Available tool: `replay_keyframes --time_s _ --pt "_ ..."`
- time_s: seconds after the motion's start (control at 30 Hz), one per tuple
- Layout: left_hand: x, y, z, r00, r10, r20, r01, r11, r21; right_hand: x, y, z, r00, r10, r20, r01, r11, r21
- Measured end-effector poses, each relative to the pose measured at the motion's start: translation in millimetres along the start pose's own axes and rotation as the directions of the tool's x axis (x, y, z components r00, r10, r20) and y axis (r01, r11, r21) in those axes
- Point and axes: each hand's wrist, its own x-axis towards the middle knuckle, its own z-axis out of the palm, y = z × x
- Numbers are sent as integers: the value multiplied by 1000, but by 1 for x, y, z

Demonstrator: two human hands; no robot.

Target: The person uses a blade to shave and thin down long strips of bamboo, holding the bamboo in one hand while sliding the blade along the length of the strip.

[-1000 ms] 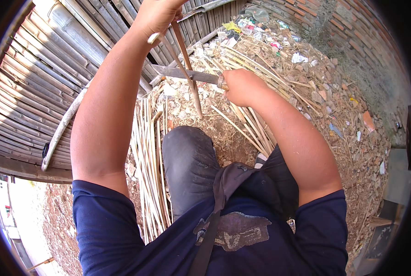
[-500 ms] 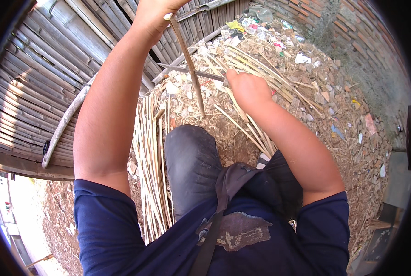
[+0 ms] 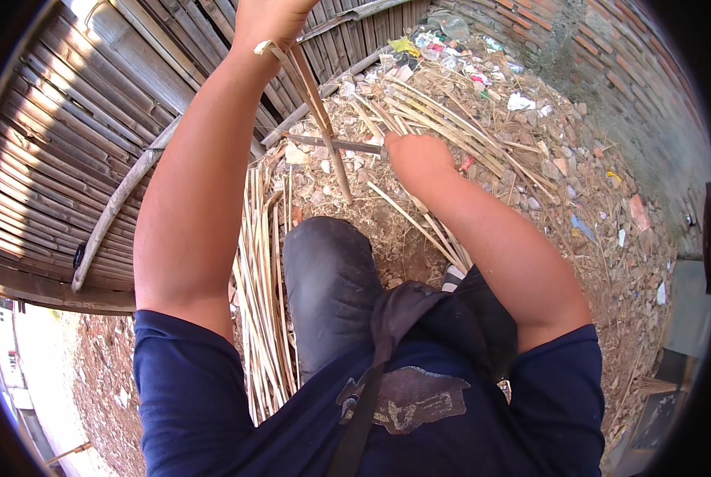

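At the top edge my left hand (image 3: 272, 22), partly cut off by the frame, closes on the upper end of a bamboo strip (image 3: 339, 171) that slants down toward the ground. My right hand (image 3: 420, 161) is wrapped round the handle of a long-bladed knife (image 3: 359, 146). Its blade lies across the strip, pointing left. Above the blade the strip is split in two, and a thin pale sliver (image 3: 280, 60) curls away beside my left wrist. The fingers of my left hand are mostly out of view.
Long split bamboo strips (image 3: 260, 318) lie left of my bent knee (image 3: 327, 286); more strips (image 3: 451, 127) lie ahead right on rubble. A bamboo wall (image 3: 61, 167) rises at left, a brick wall (image 3: 618, 79) at right. Litter (image 3: 451, 48) is scattered at the back.
The split in the bamboo strip has lengthened, and the sliver now stands apart from it. The knife has shifted slightly down and left along with my right hand.
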Motion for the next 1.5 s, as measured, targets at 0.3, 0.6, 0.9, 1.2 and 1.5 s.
replay_keyframes --time_s 0.3,0.6,0.9,1.2,1.5 --pt "41 -34 -14 997 35 -71 -33 999 25 17 14 -4 974 -123 189 84 976 199" --pt "38 -19 3 998 25 -59 -28 998 -48 7 9 32 995 39 92 -47 995 85" --pt "36 -25 -12 999 -34 -18 30 985 -171 30 27 40 940 -145 310 78 972 220" --pt "45 -29 -22 999 -27 -32 22 987 -162 10 17 70 998 31 57 -40 988 151" --pt "49 -36 -35 998 -45 33 50 978 -201 29 21 89 949 -75 307 -41 934 356"
